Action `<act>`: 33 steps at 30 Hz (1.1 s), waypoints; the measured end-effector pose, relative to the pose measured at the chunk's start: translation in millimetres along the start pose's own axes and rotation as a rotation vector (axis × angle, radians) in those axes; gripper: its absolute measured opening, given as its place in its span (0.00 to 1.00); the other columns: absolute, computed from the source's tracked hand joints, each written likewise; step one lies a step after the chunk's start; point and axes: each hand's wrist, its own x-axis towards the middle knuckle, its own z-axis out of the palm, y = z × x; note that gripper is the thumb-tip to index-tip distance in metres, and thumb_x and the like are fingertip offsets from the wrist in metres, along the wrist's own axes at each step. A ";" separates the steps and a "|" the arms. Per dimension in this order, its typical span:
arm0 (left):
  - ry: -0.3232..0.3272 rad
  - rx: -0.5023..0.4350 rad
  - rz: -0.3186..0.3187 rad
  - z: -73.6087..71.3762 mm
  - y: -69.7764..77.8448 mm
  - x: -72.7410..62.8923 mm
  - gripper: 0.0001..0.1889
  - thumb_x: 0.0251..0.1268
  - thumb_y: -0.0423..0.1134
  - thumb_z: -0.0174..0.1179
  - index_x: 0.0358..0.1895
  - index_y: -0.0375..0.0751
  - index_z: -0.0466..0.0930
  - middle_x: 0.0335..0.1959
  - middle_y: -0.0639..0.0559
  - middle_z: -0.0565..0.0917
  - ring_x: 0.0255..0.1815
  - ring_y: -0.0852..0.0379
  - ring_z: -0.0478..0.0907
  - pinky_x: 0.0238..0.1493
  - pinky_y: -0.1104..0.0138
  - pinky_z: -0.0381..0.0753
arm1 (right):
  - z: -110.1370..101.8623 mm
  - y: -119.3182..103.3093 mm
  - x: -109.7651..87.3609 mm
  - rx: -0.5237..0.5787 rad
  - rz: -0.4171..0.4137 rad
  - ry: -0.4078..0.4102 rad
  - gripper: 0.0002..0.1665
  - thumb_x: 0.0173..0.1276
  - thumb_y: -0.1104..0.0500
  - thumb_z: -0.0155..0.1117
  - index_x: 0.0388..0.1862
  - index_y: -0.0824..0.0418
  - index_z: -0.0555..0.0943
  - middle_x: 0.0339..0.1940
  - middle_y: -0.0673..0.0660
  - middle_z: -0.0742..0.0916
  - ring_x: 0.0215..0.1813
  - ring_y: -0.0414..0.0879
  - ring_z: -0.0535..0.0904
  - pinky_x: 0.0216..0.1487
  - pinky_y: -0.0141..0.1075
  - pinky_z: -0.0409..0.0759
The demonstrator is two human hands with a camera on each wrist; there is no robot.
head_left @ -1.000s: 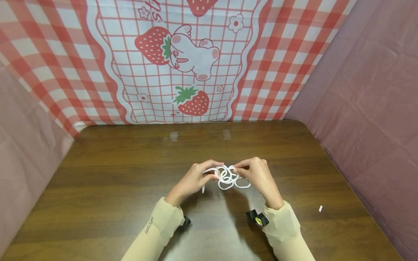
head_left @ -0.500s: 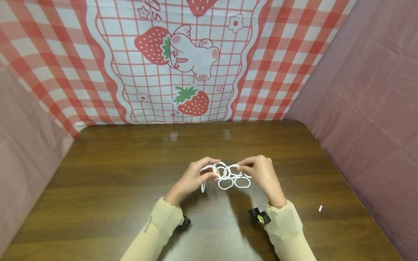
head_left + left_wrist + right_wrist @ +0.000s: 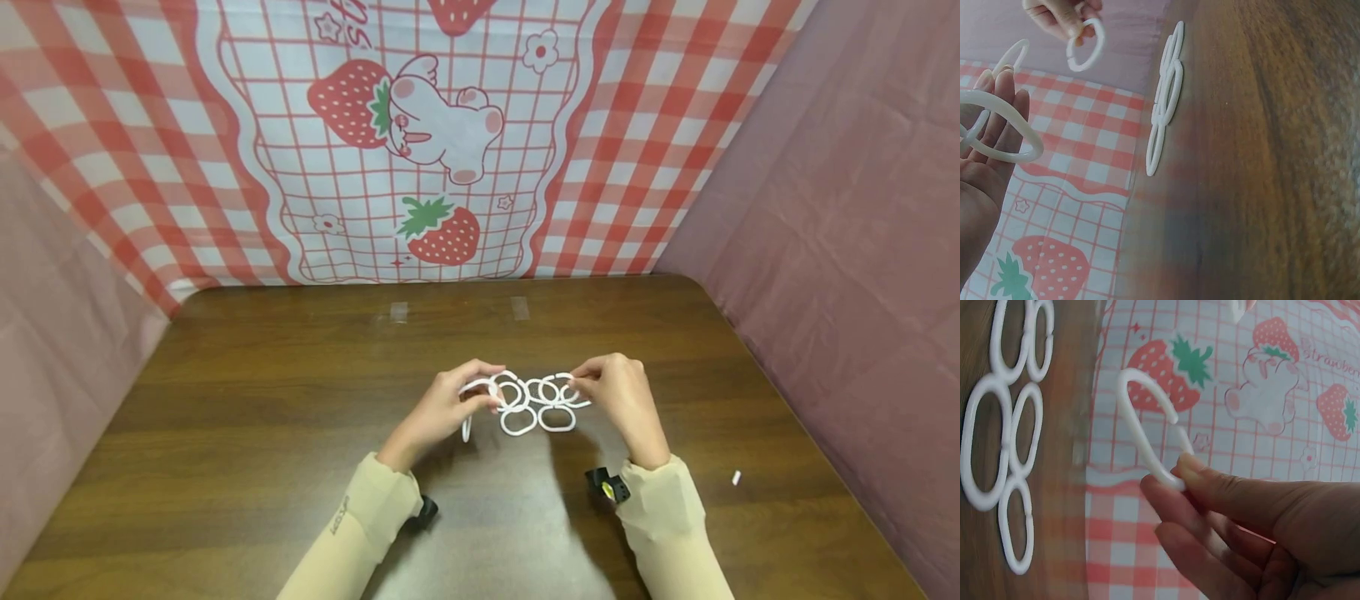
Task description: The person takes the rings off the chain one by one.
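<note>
My left hand (image 3: 453, 402) holds several linked white plastic shower curtain rings above the table. One of these rings (image 3: 999, 106) lies across the palm side of the fingers in the left wrist view, and another dangles below the hand in the head view. To its right, my right hand (image 3: 622, 402) pinches a single oval ring (image 3: 1136, 431) between thumb and fingers. A small gap shows in that ring's side. Several more curtain rings (image 3: 985, 503) lie flat on the table in a close cluster, below and between the two hands.
The brown wooden table (image 3: 300, 350) has a small white piece (image 3: 737, 477) at the right. Two bits of clear tape (image 3: 399, 312) stick near its back edge. A strawberry-print cloth (image 3: 450, 125) hangs behind, with pink cloth (image 3: 847, 208) along the sides.
My right hand has moved right, away from the left hand, carrying a ring with it. More of the rings on the table now show between the hands. The left hand has barely shifted.
</note>
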 end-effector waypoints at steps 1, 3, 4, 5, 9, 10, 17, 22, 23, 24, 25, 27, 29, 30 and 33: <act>0.001 -0.002 -0.002 0.2 -0.1 0.1 0.20 0.60 0.22 0.61 0.56 0.25 0.74 0.42 0.32 0.83 0.41 0.40 0.83 0.44 0.70 0.87 | -0.7 3.0 0.3 -0.012 0.004 -0.002 0.03 0.57 0.62 0.72 0.28 0.61 0.89 0.25 0.55 0.90 0.29 0.45 0.82 0.31 0.35 0.77; 0.003 -0.008 -0.006 0.4 0.1 0.4 0.20 0.60 0.22 0.61 0.56 0.25 0.74 0.41 0.31 0.83 0.41 0.40 0.83 0.43 0.70 0.87 | -2.4 8.8 0.9 -0.033 0.026 -0.013 0.03 0.57 0.62 0.72 0.27 0.61 0.89 0.22 0.55 0.89 0.27 0.44 0.81 0.29 0.35 0.75; 0.003 -0.012 -0.007 0.3 0.3 0.5 0.19 0.60 0.22 0.60 0.56 0.24 0.74 0.40 0.31 0.83 0.41 0.40 0.83 0.43 0.70 0.87 | -3.1 11.5 1.3 -0.042 0.038 -0.022 0.03 0.57 0.62 0.71 0.27 0.61 0.89 0.21 0.54 0.88 0.26 0.43 0.80 0.28 0.34 0.74; 0.004 -0.011 -0.010 0.2 0.5 0.5 0.20 0.60 0.22 0.60 0.56 0.24 0.74 0.40 0.31 0.83 0.41 0.40 0.83 0.43 0.70 0.87 | -3.9 14.0 1.7 -0.052 0.045 -0.031 0.03 0.56 0.62 0.71 0.26 0.62 0.89 0.20 0.54 0.88 0.25 0.43 0.79 0.28 0.35 0.75; 0.002 -0.007 -0.017 -0.4 1.5 0.4 0.20 0.60 0.22 0.61 0.56 0.25 0.74 0.40 0.31 0.83 0.41 0.42 0.83 0.43 0.70 0.87 | -5.8 22.1 3.5 -0.096 0.073 -0.071 0.03 0.55 0.63 0.71 0.24 0.62 0.88 0.16 0.53 0.86 0.24 0.44 0.78 0.28 0.38 0.75; 0.001 -0.005 -0.018 -0.7 1.6 0.3 0.20 0.59 0.22 0.61 0.56 0.25 0.74 0.41 0.31 0.83 0.41 0.43 0.83 0.43 0.70 0.87 | -6.0 23.7 4.0 -0.105 0.078 -0.080 0.03 0.54 0.63 0.70 0.24 0.62 0.88 0.16 0.53 0.86 0.24 0.44 0.79 0.29 0.39 0.76; -0.001 -0.017 -0.015 -1.7 0.4 0.6 0.20 0.60 0.23 0.61 0.57 0.25 0.74 0.40 0.29 0.83 0.39 0.51 0.83 0.43 0.67 0.87 | -5.8 32.3 5.2 -0.156 0.122 -0.133 0.03 0.50 0.65 0.68 0.20 0.62 0.86 0.11 0.50 0.82 0.25 0.47 0.79 0.27 0.40 0.76; 0.002 -0.014 -0.015 -1.8 0.0 0.5 0.20 0.59 0.23 0.62 0.56 0.25 0.74 0.39 0.30 0.83 0.39 0.50 0.83 0.43 0.67 0.87 | -4.2 35.4 5.1 -0.211 0.187 -0.162 0.02 0.49 0.63 0.71 0.21 0.61 0.86 0.11 0.51 0.83 0.27 0.52 0.82 0.27 0.46 0.79; 0.002 -0.015 -0.014 -1.8 0.1 0.6 0.20 0.59 0.23 0.62 0.56 0.25 0.74 0.39 0.31 0.83 0.40 0.49 0.83 0.43 0.67 0.87 | -4.0 35.8 5.3 -0.222 0.202 -0.169 0.02 0.49 0.62 0.71 0.21 0.61 0.86 0.11 0.52 0.84 0.27 0.53 0.82 0.27 0.48 0.80; 0.003 -0.013 -0.012 -2.0 0.1 0.5 0.20 0.59 0.23 0.62 0.56 0.25 0.74 0.39 0.31 0.83 0.40 0.48 0.83 0.43 0.67 0.87 | -3.8 36.1 5.5 -0.234 0.217 -0.174 0.03 0.49 0.61 0.72 0.21 0.60 0.86 0.12 0.53 0.84 0.28 0.54 0.83 0.27 0.49 0.80; 0.003 -0.011 -0.011 -2.0 0.5 0.5 0.20 0.59 0.23 0.62 0.56 0.25 0.74 0.39 0.31 0.83 0.40 0.47 0.83 0.43 0.67 0.87 | -3.6 36.4 5.6 -0.249 0.229 -0.179 0.03 0.49 0.61 0.72 0.21 0.59 0.86 0.13 0.54 0.84 0.28 0.55 0.83 0.27 0.49 0.80; 0.005 -0.003 -0.007 -2.2 0.9 0.5 0.20 0.59 0.23 0.62 0.56 0.25 0.75 0.39 0.31 0.83 0.40 0.46 0.83 0.44 0.67 0.87 | -3.4 37.2 5.9 -0.265 0.255 -0.197 0.03 0.48 0.60 0.72 0.20 0.59 0.86 0.14 0.54 0.84 0.29 0.56 0.83 0.26 0.49 0.80; 0.007 0.004 -0.006 -2.3 1.5 0.3 0.20 0.59 0.24 0.62 0.56 0.26 0.75 0.39 0.32 0.83 0.41 0.47 0.83 0.44 0.67 0.87 | -2.9 38.2 5.7 -0.276 0.272 -0.220 0.03 0.47 0.60 0.71 0.19 0.59 0.86 0.14 0.54 0.84 0.29 0.56 0.83 0.25 0.49 0.80; 0.007 0.006 -0.006 -2.4 1.7 0.2 0.20 0.59 0.24 0.63 0.56 0.26 0.75 0.39 0.31 0.83 0.41 0.48 0.83 0.44 0.67 0.87 | -2.7 38.5 5.5 -0.279 0.283 -0.233 0.03 0.47 0.61 0.71 0.19 0.58 0.85 0.13 0.54 0.84 0.29 0.55 0.83 0.25 0.48 0.80; 0.007 0.009 -0.009 -2.4 1.8 0.0 0.20 0.58 0.24 0.63 0.56 0.26 0.75 0.40 0.30 0.83 0.41 0.52 0.83 0.45 0.68 0.87 | -1.4 40.1 5.2 -0.272 0.299 -0.273 0.03 0.47 0.61 0.71 0.18 0.59 0.85 0.11 0.51 0.84 0.28 0.53 0.83 0.26 0.48 0.80</act>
